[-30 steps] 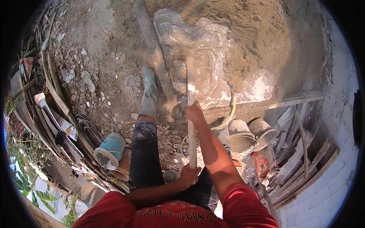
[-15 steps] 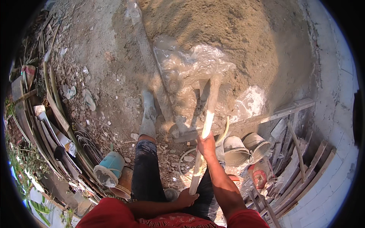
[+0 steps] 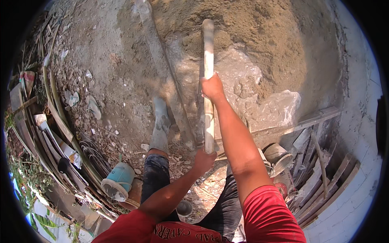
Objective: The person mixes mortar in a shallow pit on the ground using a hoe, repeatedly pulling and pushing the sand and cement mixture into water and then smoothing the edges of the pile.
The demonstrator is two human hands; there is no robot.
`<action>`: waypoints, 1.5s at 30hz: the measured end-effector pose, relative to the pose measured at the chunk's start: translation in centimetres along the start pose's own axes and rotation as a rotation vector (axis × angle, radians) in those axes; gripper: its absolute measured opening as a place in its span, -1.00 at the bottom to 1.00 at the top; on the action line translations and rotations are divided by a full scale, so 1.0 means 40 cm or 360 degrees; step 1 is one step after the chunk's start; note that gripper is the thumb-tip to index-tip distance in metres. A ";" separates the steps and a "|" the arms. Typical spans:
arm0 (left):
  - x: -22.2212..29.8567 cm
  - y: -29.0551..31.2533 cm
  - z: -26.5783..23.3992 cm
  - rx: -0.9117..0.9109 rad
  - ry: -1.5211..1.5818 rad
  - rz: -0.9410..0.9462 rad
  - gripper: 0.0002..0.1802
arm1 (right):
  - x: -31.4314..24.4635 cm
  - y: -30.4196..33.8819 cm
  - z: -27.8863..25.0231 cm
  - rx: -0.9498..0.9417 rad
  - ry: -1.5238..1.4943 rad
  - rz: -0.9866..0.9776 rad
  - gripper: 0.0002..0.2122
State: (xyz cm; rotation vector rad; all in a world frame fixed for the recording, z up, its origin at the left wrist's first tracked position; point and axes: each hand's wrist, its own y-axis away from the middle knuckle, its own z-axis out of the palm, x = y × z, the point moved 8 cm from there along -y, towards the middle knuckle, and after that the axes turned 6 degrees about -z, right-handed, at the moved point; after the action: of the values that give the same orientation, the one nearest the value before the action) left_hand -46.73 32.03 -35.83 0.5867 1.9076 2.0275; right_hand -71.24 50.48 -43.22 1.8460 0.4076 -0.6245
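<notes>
I hold a long pale wooden tool handle [image 3: 208, 52] with both hands, raised and pointing away over a sand heap [image 3: 247, 36]. My right hand [image 3: 212, 87] grips it halfway along. My left hand [image 3: 203, 159] is closed on its near end. The tool's head is not visible. Below the handle lies a wet grey mortar patch [image 3: 243, 93] at the foot of the sand. My left leg in a grey rubber boot [image 3: 160, 125] stands on the dirt beside the patch.
A light blue bucket [image 3: 118, 182] lies tipped at my left. Planks and bamboo poles [image 3: 60, 133] are stacked along the left. Pale buckets [image 3: 279, 156] and wooden boards [image 3: 320, 178] sit at the right beside a white brick wall [image 3: 356, 194].
The handle has swung up from near the ground to point out over the sand. My right hand rose and extended with it; my left hand stayed on the near end.
</notes>
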 end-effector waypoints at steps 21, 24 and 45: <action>0.248 0.042 -0.110 0.0148 0.0420 0.0449 -0.72 | -0.158 -0.097 0.157 -0.0016 0.0434 -0.0378 -0.55; -0.077 0.032 -0.131 0.0046 0.0404 -0.0049 -0.71 | -0.138 0.091 0.216 -0.0114 0.0379 -0.0162 -0.53; -0.026 0.163 -0.102 0.0109 -0.0587 -0.0112 -0.61 | 0.152 0.169 -0.096 0.0312 -0.0425 0.0214 -0.68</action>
State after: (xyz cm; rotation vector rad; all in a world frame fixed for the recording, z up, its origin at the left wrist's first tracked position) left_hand -47.39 27.45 -29.57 0.8332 1.7525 1.6775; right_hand -61.78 51.60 -40.71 1.9231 0.0461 -0.8284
